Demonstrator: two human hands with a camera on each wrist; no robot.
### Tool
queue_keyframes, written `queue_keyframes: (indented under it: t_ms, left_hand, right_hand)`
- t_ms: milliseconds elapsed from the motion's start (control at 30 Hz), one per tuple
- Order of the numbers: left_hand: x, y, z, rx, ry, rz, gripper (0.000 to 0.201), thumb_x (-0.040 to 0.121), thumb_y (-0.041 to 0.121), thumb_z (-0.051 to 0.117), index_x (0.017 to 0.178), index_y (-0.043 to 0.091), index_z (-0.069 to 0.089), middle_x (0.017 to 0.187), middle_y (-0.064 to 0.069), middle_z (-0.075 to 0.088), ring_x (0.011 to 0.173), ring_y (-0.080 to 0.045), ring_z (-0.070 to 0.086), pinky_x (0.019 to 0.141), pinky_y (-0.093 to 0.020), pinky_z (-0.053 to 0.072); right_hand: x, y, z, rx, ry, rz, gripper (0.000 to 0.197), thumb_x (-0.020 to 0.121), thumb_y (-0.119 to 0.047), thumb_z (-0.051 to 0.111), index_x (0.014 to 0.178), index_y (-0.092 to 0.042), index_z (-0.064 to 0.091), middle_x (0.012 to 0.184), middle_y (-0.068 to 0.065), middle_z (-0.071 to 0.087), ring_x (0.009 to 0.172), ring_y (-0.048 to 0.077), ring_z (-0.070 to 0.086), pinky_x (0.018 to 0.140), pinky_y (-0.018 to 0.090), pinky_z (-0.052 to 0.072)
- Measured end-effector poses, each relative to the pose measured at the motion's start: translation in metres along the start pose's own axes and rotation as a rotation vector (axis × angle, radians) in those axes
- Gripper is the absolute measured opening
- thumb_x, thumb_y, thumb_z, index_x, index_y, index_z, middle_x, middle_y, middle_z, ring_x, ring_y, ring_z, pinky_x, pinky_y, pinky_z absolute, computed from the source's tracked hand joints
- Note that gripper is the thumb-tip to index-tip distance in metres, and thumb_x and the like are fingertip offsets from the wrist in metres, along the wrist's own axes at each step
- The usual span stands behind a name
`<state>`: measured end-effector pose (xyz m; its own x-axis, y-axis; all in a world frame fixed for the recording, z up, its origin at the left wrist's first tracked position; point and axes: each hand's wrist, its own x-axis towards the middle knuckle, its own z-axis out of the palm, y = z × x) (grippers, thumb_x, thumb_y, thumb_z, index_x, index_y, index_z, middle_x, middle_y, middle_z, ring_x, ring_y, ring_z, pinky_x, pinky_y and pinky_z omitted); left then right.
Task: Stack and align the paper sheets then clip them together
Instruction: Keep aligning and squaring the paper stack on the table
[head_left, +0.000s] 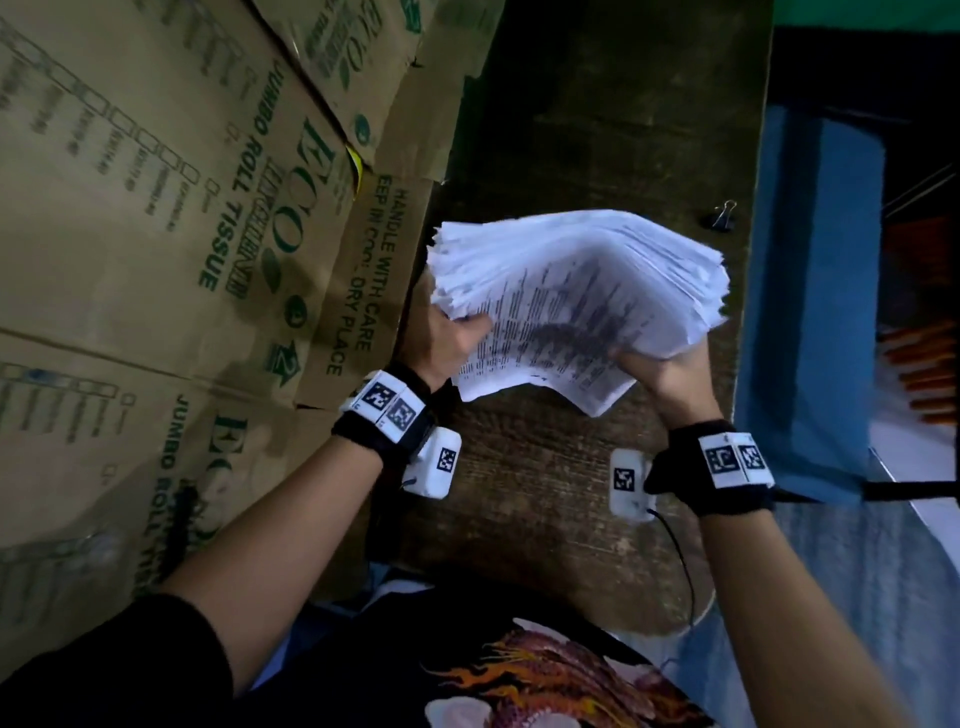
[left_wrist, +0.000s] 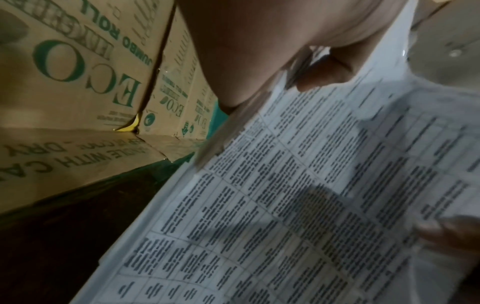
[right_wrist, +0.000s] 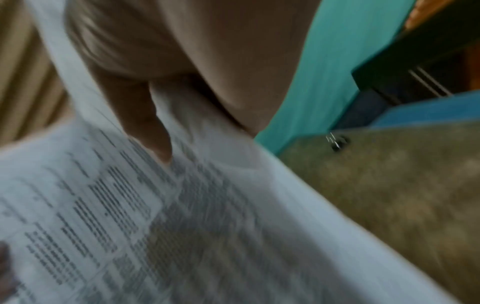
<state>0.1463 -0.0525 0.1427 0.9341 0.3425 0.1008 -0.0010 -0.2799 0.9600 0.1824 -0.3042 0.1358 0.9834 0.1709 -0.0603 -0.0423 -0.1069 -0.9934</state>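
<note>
A thick stack of printed paper sheets (head_left: 571, 306) is held above the dark wooden table (head_left: 545, 493), its edges fanned and uneven. My left hand (head_left: 447, 338) grips the stack's left side, thumb on the top sheet. My right hand (head_left: 660, 369) grips the near right side, thumb on top too. The left wrist view shows the printed sheet (left_wrist: 298, 195) close up under my left thumb (left_wrist: 322, 76). In the right wrist view the paper (right_wrist: 182, 226) is blurred beneath my right thumb (right_wrist: 145, 123). A black binder clip (head_left: 722, 214) lies on the table beyond the stack, small in the right wrist view (right_wrist: 337, 142).
Brown cardboard boxes (head_left: 182, 234) printed with green lettering stand along the table's left side. A blue surface (head_left: 815, 312) borders the table's right edge. Bare table lies between my wrists and my body.
</note>
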Motion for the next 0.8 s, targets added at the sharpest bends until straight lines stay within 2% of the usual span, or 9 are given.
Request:
queue_keyframes:
  t_ms: [100, 133, 200, 233, 333, 467, 567, 633, 800]
  left_hand:
    - [0.007, -0.003, -0.005, -0.152, 0.026, 0.016, 0.029, 0.067, 0.010, 0.055, 0.080, -0.016, 0.052, 0.074, -0.031, 0.054, 0.069, -0.037, 0.055, 0.065, -0.040, 0.051]
    - [0.008, 0.003, -0.006, -0.183, 0.019, 0.028, 0.030, 0.068, 0.009, 0.054, 0.087, -0.014, 0.052, 0.080, -0.020, 0.061, 0.078, -0.030, 0.061, 0.071, -0.039, 0.053]
    - [0.008, 0.016, 0.001, -0.271, -0.029, 0.052, 0.024, 0.070, -0.002, 0.051, 0.093, -0.005, 0.047, 0.083, 0.014, 0.065, 0.081, 0.001, 0.062, 0.074, -0.019, 0.050]
    - [0.006, 0.023, 0.006, -0.310, -0.047, 0.071, 0.029, 0.070, -0.009, 0.049, 0.097, -0.001, 0.047, 0.083, 0.018, 0.066, 0.082, 0.006, 0.061, 0.075, -0.015, 0.048]
    - [0.004, 0.029, 0.006, -0.448, -0.051, 0.127, 0.030, 0.069, -0.005, 0.050, 0.096, 0.006, 0.051, 0.084, 0.014, 0.064, 0.083, 0.001, 0.060, 0.076, -0.018, 0.047]
    - [0.014, 0.036, -0.002, -0.475, -0.122, 0.221, 0.024, 0.068, -0.002, 0.049, 0.088, 0.009, 0.042, 0.080, 0.013, 0.053, 0.074, 0.003, 0.052, 0.069, -0.016, 0.042]
    - [0.020, 0.038, 0.005, -0.394, -0.031, 0.103, 0.030, 0.067, -0.010, 0.056, 0.086, 0.011, 0.050, 0.076, 0.001, 0.056, 0.071, 0.000, 0.057, 0.064, -0.018, 0.045]
    - [0.023, 0.042, 0.009, -0.415, 0.025, 0.005, 0.039, 0.067, -0.015, 0.059, 0.087, 0.018, 0.057, 0.077, 0.010, 0.067, 0.074, -0.001, 0.062, 0.066, -0.020, 0.050]
    - [0.030, 0.051, 0.009, -0.414, 0.110, 0.029, 0.041, 0.072, -0.015, 0.060, 0.090, 0.022, 0.058, 0.083, 0.005, 0.066, 0.075, -0.001, 0.062, 0.069, -0.018, 0.049]
  right_hand:
    - [0.001, -0.019, -0.012, 0.102, 0.011, -0.075, 0.059, 0.067, 0.005, 0.069, 0.122, -0.010, 0.053, 0.105, -0.010, 0.069, 0.102, 0.011, 0.063, 0.084, 0.027, 0.052]
    - [0.002, -0.023, -0.015, 0.129, 0.000, -0.088, 0.062, 0.068, 0.004, 0.071, 0.125, -0.004, 0.047, 0.110, -0.004, 0.067, 0.105, 0.017, 0.062, 0.087, 0.031, 0.052]
    - [0.001, -0.031, -0.010, 0.111, -0.045, -0.099, 0.066, 0.071, -0.007, 0.077, 0.127, 0.003, 0.044, 0.116, 0.013, 0.062, 0.110, 0.028, 0.060, 0.091, 0.040, 0.051]
    - [0.001, -0.034, -0.007, 0.097, -0.059, -0.101, 0.068, 0.071, -0.012, 0.077, 0.127, 0.006, 0.043, 0.117, 0.016, 0.060, 0.110, 0.030, 0.060, 0.091, 0.042, 0.051]
    - [0.002, -0.048, -0.013, 0.061, -0.047, -0.182, 0.067, 0.072, -0.011, 0.077, 0.127, 0.000, 0.042, 0.114, 0.011, 0.056, 0.106, 0.024, 0.057, 0.089, 0.043, 0.049]
    - [0.000, -0.062, -0.025, 0.031, -0.038, -0.201, 0.071, 0.076, -0.001, 0.076, 0.135, -0.010, 0.039, 0.123, 0.018, 0.053, 0.112, 0.033, 0.055, 0.092, 0.043, 0.051]
    - [0.004, -0.062, -0.010, -0.015, 0.058, -0.156, 0.045, 0.080, 0.002, 0.072, 0.122, -0.001, 0.055, 0.110, 0.008, 0.065, 0.100, 0.018, 0.064, 0.086, 0.037, 0.052]
    - [0.008, -0.065, -0.002, 0.012, 0.147, -0.170, 0.032, 0.081, 0.002, 0.071, 0.111, 0.006, 0.061, 0.101, 0.009, 0.069, 0.093, 0.018, 0.065, 0.084, 0.040, 0.053]
    - [0.014, -0.081, -0.008, 0.080, 0.196, -0.258, 0.027, 0.079, 0.006, 0.069, 0.105, 0.000, 0.061, 0.097, 0.009, 0.066, 0.091, 0.018, 0.061, 0.082, 0.039, 0.052]
